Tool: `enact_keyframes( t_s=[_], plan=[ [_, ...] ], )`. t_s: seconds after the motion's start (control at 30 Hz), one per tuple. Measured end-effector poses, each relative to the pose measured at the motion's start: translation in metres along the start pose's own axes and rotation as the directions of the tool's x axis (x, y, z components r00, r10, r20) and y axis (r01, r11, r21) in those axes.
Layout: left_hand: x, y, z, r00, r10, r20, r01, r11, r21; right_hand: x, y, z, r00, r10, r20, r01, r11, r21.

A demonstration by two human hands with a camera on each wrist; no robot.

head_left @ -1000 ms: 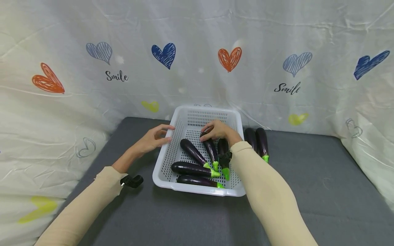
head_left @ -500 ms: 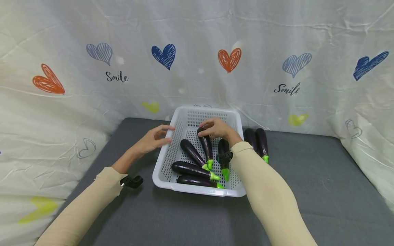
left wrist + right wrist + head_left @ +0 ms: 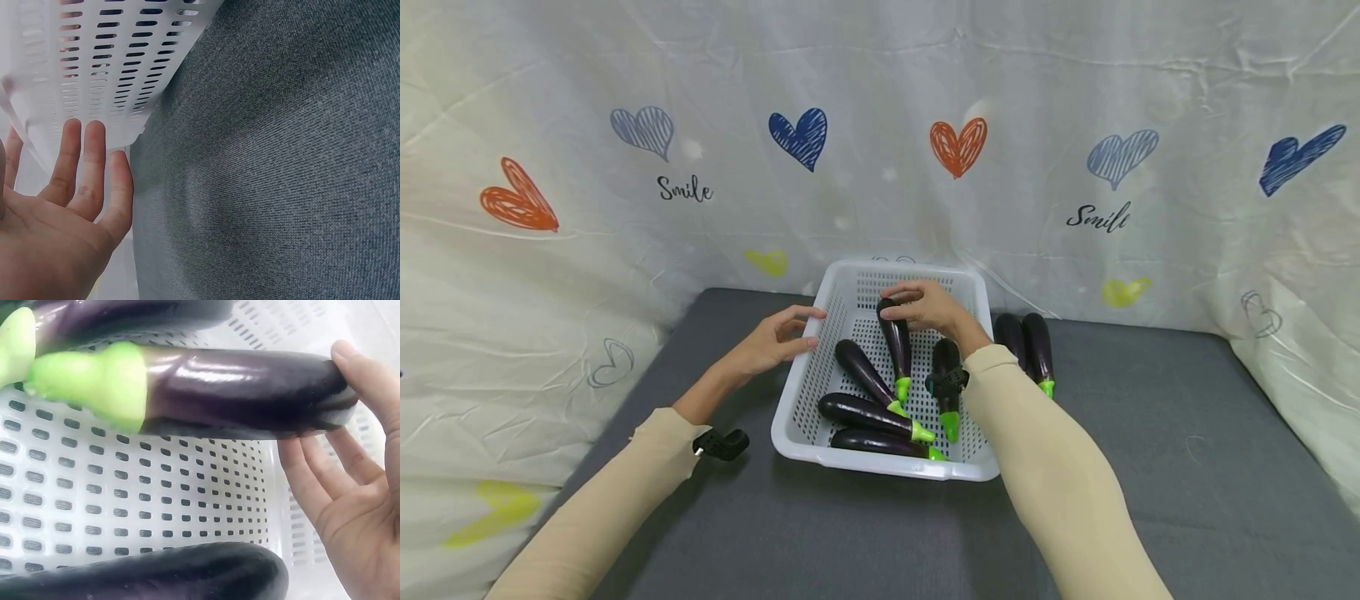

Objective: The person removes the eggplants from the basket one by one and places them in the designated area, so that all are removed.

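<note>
My right hand [image 3: 928, 307] pinches the blunt dark end of a glossy purple eggplant [image 3: 895, 342] inside the white perforated basket [image 3: 790, 400]. In the right wrist view its thumb lies on one side of that eggplant [image 3: 244, 394] and the fingers on the other. The green cap points towards me, close to another eggplant [image 3: 867, 371]. At the basket's left rim my left hand [image 3: 767, 340] rests with fingers spread. In the left wrist view the fingers of this left hand [image 3: 69, 219] are nearly straight, beside the basket wall.
In the front of the basket lie two more eggplants [image 3: 872, 415], and one [image 3: 947, 387] is partly under the right wrist. Two others [image 3: 1037, 350] lie on the grey table [image 3: 1165, 450], right of the basket. A white curtain printed with hearts [image 3: 880, 150] hangs behind.
My right hand has moved the pinched eggplant towards the far end of the basket and slightly left. The neighbouring eggplant has shifted a little. My left hand keeps its place.
</note>
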State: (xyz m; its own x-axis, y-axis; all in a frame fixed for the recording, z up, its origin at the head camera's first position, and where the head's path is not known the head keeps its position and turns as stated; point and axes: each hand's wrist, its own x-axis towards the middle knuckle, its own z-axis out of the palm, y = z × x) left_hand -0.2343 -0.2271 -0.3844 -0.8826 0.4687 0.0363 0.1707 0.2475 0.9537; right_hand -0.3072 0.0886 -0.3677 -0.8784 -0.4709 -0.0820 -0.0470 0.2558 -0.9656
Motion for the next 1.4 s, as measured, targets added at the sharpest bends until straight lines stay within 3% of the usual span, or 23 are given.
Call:
enact_keyframes(
  t_s=[0.33, 0.63, 0.87, 1.07, 1.4],
  plan=[
    [0.000, 0.000, -0.001, 1.000, 0.000, 0.000, 0.000, 1.000, -0.001, 0.003, -0.005, -0.002, 0.999, -0.034, -0.016, 0.034, 0.999, 0.029],
    [0.001, 0.000, -0.002, 1.000, -0.005, 0.001, 0.005, 1.000, 0.005, 0.005, -0.009, -0.004, 0.999, -0.044, -0.007, 0.045, 0.985, 0.166],
    [0.001, 0.000, -0.001, 1.000, -0.002, 0.007, 0.002, 1.000, 0.004, 0.005, -0.012, -0.006, 1.000, -0.027, 0.017, 0.023, 0.983, 0.180],
    [0.000, 0.000, 0.000, 1.000, -0.007, 0.003, 0.007, 1.000, 0.012, 0.004, -0.022, -0.007, 0.999, -0.012, 0.042, 0.002, 0.968, 0.249],
    [0.000, -0.001, 0.000, 1.000, -0.009, 0.001, 0.009, 1.000, 0.010, 0.002, -0.026, -0.007, 0.997, -0.058, 0.045, 0.041, 0.947, 0.318]
  ],
)
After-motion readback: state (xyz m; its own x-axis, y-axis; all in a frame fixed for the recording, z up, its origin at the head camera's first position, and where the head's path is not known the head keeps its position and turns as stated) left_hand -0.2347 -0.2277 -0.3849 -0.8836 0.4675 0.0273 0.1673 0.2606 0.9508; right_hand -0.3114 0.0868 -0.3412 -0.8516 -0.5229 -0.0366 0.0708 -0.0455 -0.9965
